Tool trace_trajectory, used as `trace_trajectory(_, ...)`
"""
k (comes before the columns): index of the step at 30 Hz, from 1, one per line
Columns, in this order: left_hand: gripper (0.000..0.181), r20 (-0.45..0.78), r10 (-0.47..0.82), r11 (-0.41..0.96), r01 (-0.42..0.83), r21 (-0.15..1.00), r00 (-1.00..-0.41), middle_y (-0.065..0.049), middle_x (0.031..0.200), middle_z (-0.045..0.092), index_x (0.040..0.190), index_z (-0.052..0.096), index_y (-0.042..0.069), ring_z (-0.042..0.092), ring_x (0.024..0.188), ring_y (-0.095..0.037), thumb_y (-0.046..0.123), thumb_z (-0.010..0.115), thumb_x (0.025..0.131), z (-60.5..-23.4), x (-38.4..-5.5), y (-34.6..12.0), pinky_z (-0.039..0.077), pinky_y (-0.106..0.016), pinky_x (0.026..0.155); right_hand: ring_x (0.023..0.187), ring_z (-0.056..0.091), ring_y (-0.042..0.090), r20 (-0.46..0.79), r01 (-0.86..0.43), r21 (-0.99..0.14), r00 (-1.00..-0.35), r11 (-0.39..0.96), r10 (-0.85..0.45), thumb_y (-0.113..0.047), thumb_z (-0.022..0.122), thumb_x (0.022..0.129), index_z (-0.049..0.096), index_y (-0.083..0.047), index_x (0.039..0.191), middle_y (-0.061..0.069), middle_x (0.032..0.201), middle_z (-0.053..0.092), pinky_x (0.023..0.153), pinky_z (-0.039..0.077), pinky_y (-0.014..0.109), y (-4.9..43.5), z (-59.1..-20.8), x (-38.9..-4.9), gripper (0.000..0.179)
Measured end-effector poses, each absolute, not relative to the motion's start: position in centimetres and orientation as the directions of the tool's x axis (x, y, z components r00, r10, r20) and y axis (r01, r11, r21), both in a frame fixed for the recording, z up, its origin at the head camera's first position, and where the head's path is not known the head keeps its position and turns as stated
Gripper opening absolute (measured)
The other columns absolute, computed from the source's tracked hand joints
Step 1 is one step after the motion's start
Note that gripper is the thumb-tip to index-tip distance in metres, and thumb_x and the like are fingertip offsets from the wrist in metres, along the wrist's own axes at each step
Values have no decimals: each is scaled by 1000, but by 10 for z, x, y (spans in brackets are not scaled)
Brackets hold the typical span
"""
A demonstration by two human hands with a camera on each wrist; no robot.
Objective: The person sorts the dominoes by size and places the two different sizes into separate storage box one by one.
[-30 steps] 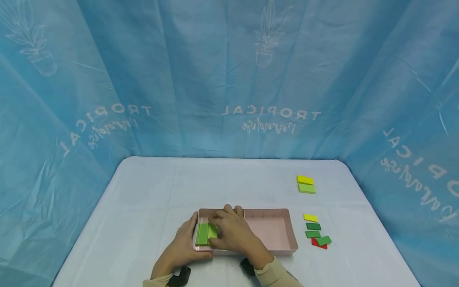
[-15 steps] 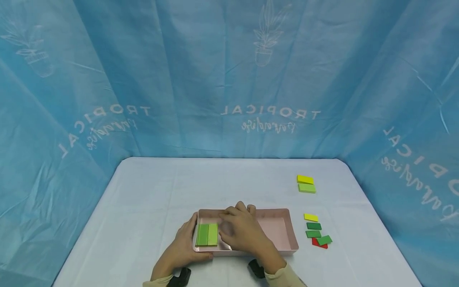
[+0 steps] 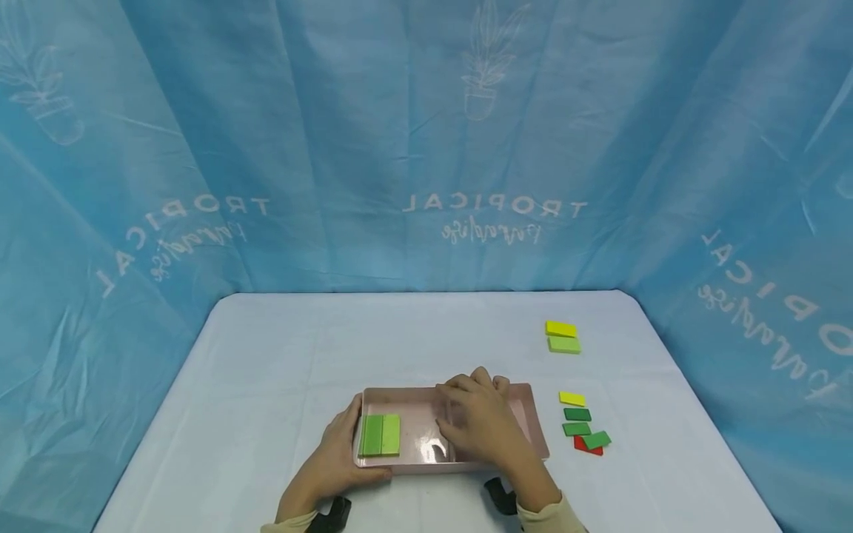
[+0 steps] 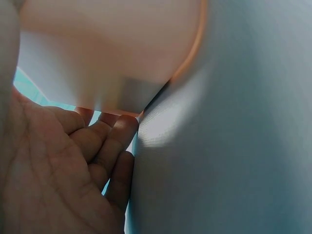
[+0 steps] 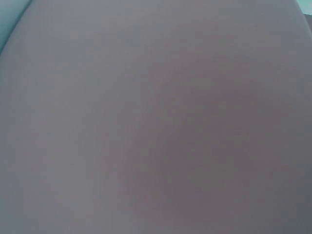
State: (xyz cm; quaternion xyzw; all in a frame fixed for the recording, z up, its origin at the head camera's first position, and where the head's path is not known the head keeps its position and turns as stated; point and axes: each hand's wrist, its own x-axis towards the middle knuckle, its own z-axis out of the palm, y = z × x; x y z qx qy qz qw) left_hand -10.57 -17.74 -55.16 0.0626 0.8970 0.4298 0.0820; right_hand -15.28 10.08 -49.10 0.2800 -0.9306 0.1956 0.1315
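Note:
A pink two-compartment box (image 3: 409, 403) stands near the front of the table. Its left compartment contains a green tile (image 3: 372, 435) and a yellow-green tile (image 3: 391, 434), side by side against the left wall. My left hand (image 3: 340, 451) grips the box's left end, thumb along the front wall; the left wrist view has its bent fingers (image 4: 114, 141) against the box wall. Over the divider is my right hand (image 3: 486, 422), fingers loosely bent, with nothing visible between them. It hides part of the right compartment. The right wrist view is only a pale blur.
Right of the box, a yellow tile (image 3: 571, 398), a dark green tile (image 3: 576, 414), two green ones and a red tile (image 3: 593, 450) lie in a loose column. Farther back are a yellow tile (image 3: 560, 328) and a light green tile (image 3: 563, 345). Blue curtains (image 3: 426, 148) enclose the table.
My right hand has moved right, from the tiles in the left compartment to above the divider, uncovering the yellow-green tile. The left hand keeps its grip on the box.

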Motion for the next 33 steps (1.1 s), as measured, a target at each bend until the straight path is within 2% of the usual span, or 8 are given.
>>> trace_trajectory(7, 145, -97, 182, 620, 38, 784, -978, -25, 160, 28, 162, 6, 3, 26, 147, -47, 58, 92, 60, -549, -109, -178, 30, -66, 113, 91, 44, 9, 373, -518, -240, -830, 821, -415, -37, 82, 77, 76, -24, 118, -15, 111, 69, 81, 32, 46, 119, -485, -155, 43)
trace_trajectory(13, 145, -89, 188, 617, 47, 785, -978, -25, 161, 26, 162, 4, 3, 25, 147, -48, 59, 92, 60, -552, -114, -172, 29, -67, 113, 89, 43, 12, 413, -494, -289, -837, 820, -359, -27, 87, 72, 77, -18, 115, -10, 108, 70, 75, 23, 42, 143, -479, -158, 45)
trace_trajectory(18, 146, -74, 186, 601, 54, 798, -980, -25, 161, 27, 161, 6, 3, 25, 148, -47, 59, 92, 59, -554, -116, -168, 29, -67, 114, 91, 44, 14, 396, -436, -308, -867, 846, -303, -26, 88, 71, 77, -16, 116, -7, 108, 71, 76, 21, 45, 169, -478, -159, 47)
trace_trajectory(26, 143, -62, 190, 608, 68, 791, -980, -27, 160, 28, 161, 7, 0, 27, 146, -49, 57, 92, 60, -550, -112, -173, 31, -69, 111, 88, 43, 18, 447, -369, -366, -875, 854, -186, -30, 85, 78, 75, -11, 117, 0, 108, 73, 73, 17, 48, 195, -483, -167, 44)
trace_trajectory(33, 143, -71, 214, 595, 72, 800, -974, -20, 163, 28, 162, 6, 3, 27, 147, -42, 57, 92, 61, -550, -105, -179, 26, -64, 115, 92, 44, 24, 405, -244, -423, -912, 873, -58, -30, 77, 85, 74, -9, 117, 7, 109, 74, 76, 20, 52, 211, -493, -167, 39)
